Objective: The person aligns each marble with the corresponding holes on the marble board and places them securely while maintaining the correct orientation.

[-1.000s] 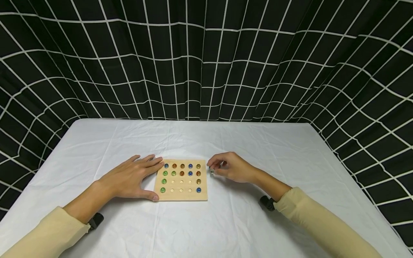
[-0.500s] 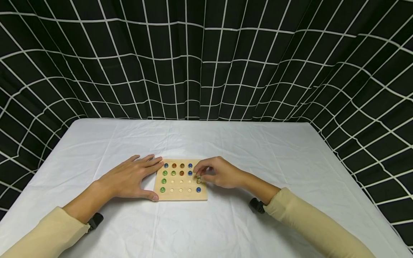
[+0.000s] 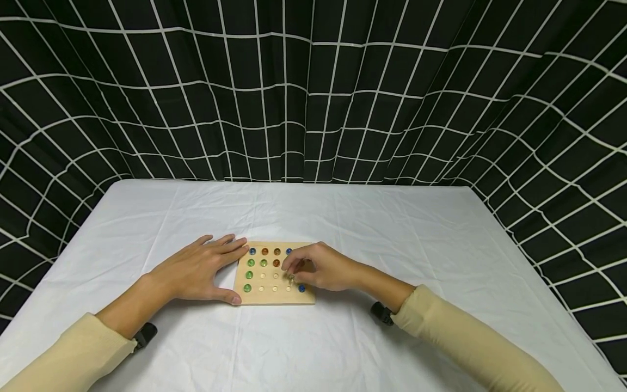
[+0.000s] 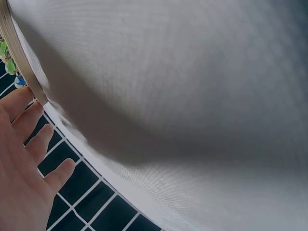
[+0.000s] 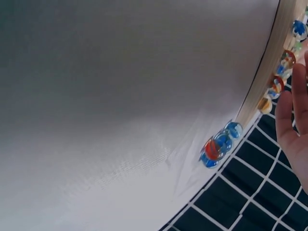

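Observation:
A wooden board [image 3: 274, 300] with rows of small hollows lies flat on the table. Glass marbles fill its two far rows, as far as they show, and the left column, where a green marble [image 3: 247, 288] sits nearest the front. My left hand [image 3: 201, 269] rests along the board's left edge, fingers spread, thumb at the near corner. Over the right part of the board, my right hand [image 3: 325, 268] pinches a clear, yellowish marble [image 3: 291, 278] close above the third row. A blue marble [image 3: 301, 288] stands in the near right corner; other marbles are behind this hand.
Beyond the board's side, several loose blue and red marbles [image 5: 219, 144] lie together on the cloth in the right wrist view. A white tablecloth [image 3: 392, 228] covers the table. A black curtain [image 3: 313, 109] with white grid lines hangs behind.
My right hand has moved left from beside the board to over it, carrying the pinched marble to the fourth column. The left hand has stayed in place.

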A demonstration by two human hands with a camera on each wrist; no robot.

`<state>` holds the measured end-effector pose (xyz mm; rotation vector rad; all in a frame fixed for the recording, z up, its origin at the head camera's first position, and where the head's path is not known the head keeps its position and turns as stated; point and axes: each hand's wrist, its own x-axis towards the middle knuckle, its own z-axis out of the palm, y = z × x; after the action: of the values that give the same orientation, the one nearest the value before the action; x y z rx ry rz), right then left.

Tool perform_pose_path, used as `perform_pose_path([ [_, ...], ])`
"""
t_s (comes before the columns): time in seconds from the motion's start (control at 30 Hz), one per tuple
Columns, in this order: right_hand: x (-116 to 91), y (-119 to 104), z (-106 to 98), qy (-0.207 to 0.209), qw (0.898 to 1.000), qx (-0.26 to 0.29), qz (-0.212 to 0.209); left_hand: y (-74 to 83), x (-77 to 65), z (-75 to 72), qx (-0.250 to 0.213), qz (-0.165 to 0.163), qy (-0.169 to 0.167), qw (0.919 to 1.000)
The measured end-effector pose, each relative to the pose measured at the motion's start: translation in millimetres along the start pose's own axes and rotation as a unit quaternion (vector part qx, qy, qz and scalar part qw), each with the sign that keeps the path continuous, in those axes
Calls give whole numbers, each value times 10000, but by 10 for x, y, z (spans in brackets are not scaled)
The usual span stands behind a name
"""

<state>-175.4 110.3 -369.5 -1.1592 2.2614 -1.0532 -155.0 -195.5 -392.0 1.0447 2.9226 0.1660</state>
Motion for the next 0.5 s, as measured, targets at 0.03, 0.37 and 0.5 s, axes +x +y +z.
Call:
perform_pose_path([
  [0.03,5,-9,8,-27,10000,-18,27,0,0,2,-4,-1,-1,10000],
  [0.37,50,-7,88,-254,9982,-535,35,-10,7,7,-13,-17,4,10000],
  [0.5,55,-8,98,-244,9975,-659,32,-8,7,5,3,-15,3,10000],
])
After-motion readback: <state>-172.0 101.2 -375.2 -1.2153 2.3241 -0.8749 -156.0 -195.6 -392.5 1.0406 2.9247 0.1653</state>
